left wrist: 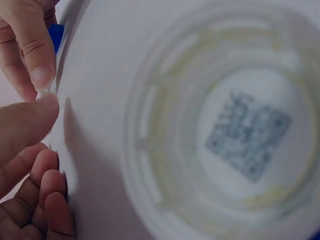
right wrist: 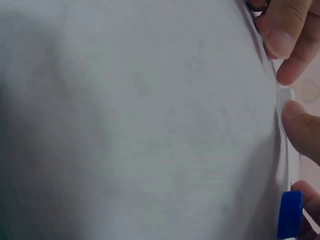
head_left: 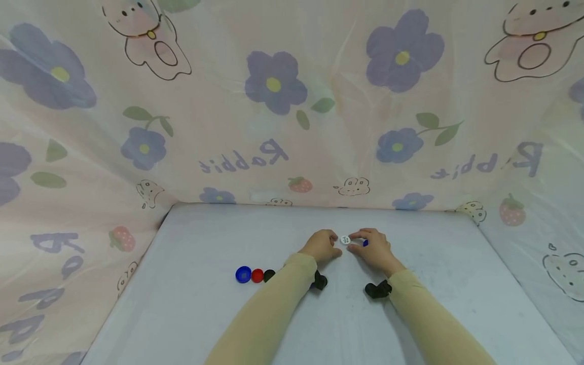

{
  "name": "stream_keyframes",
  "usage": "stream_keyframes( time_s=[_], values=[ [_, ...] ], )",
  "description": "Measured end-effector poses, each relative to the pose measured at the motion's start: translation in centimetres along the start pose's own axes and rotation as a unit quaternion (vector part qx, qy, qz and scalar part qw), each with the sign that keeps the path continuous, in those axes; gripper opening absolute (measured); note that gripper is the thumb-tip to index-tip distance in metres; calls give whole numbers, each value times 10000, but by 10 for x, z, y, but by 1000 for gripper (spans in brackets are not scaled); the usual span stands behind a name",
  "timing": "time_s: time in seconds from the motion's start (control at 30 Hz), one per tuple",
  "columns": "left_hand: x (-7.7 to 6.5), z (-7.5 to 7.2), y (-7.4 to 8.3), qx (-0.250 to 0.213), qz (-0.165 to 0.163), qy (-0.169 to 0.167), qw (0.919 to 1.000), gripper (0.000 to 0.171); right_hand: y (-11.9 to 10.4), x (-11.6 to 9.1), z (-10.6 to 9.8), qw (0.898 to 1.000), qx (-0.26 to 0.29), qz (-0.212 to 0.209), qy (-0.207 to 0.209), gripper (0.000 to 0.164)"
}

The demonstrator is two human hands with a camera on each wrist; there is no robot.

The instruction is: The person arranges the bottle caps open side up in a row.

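Note:
My right hand (head_left: 375, 249) pinches a small white cap (head_left: 345, 240) with thumb and finger at its right edge; dark print shows on its upward face. In the right wrist view the thumb lies against that white cap (right wrist: 285, 95). A blue cap (head_left: 365, 243) sits under the right hand's fingers, partly covered. My left hand (head_left: 321, 246) is just left of the white cap, with thumb and fingers apart and loosely bent. Big and blurred in the left wrist view, a whitish cap (left wrist: 245, 190) with a QR code lies close to the camera.
Left of the left sleeve, a blue cap (head_left: 244, 274), a red cap (head_left: 257, 275) and a black cap (head_left: 269, 276) stand in a row on the white table (head_left: 182, 314). The left forearm hides part of the table beyond them. Patterned cloth (head_left: 319, 142) encloses the back and sides.

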State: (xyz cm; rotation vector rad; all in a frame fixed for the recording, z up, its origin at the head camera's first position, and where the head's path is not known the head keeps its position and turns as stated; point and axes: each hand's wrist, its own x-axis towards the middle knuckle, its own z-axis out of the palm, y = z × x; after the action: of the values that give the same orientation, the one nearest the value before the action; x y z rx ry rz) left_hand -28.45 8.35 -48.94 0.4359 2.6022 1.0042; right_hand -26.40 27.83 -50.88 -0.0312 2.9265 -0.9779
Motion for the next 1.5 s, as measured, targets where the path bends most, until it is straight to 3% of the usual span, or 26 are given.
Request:
stream_keyframes(
  time_s=[0.23,0.53,0.7,1.03,1.3,1.5],
  values=[
    [4,0,1,129,-80,-45,9999,38,-1,-1,2,9998,-130,-128,37,35],
    [3,-2,3,333,78,-11,9994,19,-5,-4,6,9978,-164,-566,303,21],
    [3,-4,2,507,158,2,9986,16,-11,-4,6,9962,-152,-800,312,19],
    [-4,-17,2,345,613,-44,9975,19,-19,-8,3,9934,-87,-1002,546,22],
    [-24,-32,5,110,772,32,9970,21,-32,-19,4,9895,598,-1161,620,23],
    [-45,-37,0,63,841,6,9964,18,-42,-32,8,9873,869,-1260,419,23]
  ],
)
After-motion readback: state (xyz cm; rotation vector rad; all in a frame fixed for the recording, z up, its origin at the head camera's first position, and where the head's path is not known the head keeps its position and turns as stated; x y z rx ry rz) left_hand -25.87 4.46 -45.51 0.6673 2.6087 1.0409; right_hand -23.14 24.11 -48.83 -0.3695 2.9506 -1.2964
